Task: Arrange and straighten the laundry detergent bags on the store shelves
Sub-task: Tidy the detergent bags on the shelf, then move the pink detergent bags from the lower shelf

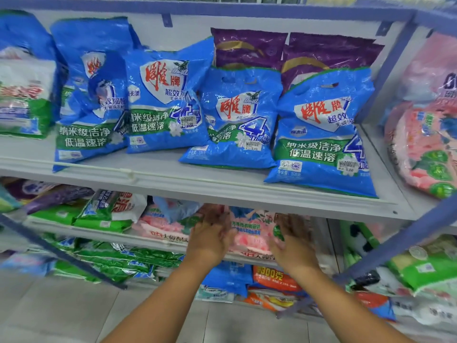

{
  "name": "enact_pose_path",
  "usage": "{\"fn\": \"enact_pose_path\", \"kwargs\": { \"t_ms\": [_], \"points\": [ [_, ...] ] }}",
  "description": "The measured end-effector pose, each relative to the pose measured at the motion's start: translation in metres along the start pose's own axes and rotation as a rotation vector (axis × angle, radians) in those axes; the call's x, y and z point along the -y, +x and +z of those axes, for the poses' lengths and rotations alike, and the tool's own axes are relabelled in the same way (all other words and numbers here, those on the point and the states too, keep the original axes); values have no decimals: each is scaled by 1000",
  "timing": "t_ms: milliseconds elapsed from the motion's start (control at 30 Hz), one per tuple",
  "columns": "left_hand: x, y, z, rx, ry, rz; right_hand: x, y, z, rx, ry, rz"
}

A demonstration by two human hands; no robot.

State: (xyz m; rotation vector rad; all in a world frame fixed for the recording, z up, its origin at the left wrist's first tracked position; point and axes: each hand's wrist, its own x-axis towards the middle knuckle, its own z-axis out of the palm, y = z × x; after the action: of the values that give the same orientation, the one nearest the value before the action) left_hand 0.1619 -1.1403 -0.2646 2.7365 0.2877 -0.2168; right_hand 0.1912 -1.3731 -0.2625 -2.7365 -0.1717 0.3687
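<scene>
Pink detergent bag (pixel 249 233) on the second shelf, lower centre of the frame, looks soft, slippery and probably heavy with powder, so the left hand (pixel 210 233) and right hand (pixel 291 236), both flat-fingered at its sides, should squeeze its edges.

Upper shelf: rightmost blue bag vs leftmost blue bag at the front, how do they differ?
The rightmost blue bag stands almost upright and is fully in view; the leftmost blue bag leans and is partly covered by its neighbour. The rightmost shows a price sticker; none is visible on the leftmost. Both share the blue-and-green print and sit near the shelf edge.
</scene>
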Motion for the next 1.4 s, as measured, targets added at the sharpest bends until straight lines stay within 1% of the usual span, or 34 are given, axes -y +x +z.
{"fn": "enact_pose_path", "kwargs": {
  "t_ms": [100,233,300,333,367,400,433,500,533,567,633,667,700,733,800,833,933,1000,1133,1233,1400],
  "points": [
    [43,-3,-20,-97,25,43,43,-3,11,-37,-109,-23],
    [95,-10,-35,-191,-149,208,77,-3,30,-62,-158,89],
    [104,-10,-41,-232,-209,273,86,-6,31,-75,-153,122],
    [104,-9,-46,-245,-248,272,88,-8,32,-83,-133,125],
    [106,-6,-48,-266,-299,262,92,-10,32,-92,-87,116],
    [109,-1,-52,-286,-339,213,97,-13,32,-94,-10,104],
    [113,5,-56,-339,-369,146,104,-18,32,-97,75,88],
    [125,18,-62,-438,-461,-47,119,-28,36,-133,199,34],
    [129,21,-67,-397,-536,-139,128,-32,38,-178,221,13],
    [131,25,-67,-292,-586,-207,137,-33,40,-220,216,4],
    [134,29,-63,-32,-566,-268,154,-30,44,-247,180,15],
    [132,29,-63,51,-568,-288,160,-29,44,-253,171,27],
    [130,31,-61,76,-611,-306,167,-27,42,-243,207,53],
    [129,29,-61,77,-683,-338,175,-28,39,-210,296,91],
    [129,24,-63,56,-793,-392,191,-27,36,-98,548,200],
    [129,20,-63,56,-817,-408,197,-25,36,-14,689,275],
    [127,-3,-66,83,-930,-446,206,-17,47,302,1227,504],
    [127,-22,-66,103,-1046,-475,208,-13,56,387,1391,549],
    [122,-61,-70,180,-1054,-449,220,-6,73,410,1533,527],
    [121,-78,-72,219,-1078,-400,232,-6,82,429,1568,487],
    [148,-81,-83,364,-1062,-351,232,2,90,378,1497,605]
  ]
}}
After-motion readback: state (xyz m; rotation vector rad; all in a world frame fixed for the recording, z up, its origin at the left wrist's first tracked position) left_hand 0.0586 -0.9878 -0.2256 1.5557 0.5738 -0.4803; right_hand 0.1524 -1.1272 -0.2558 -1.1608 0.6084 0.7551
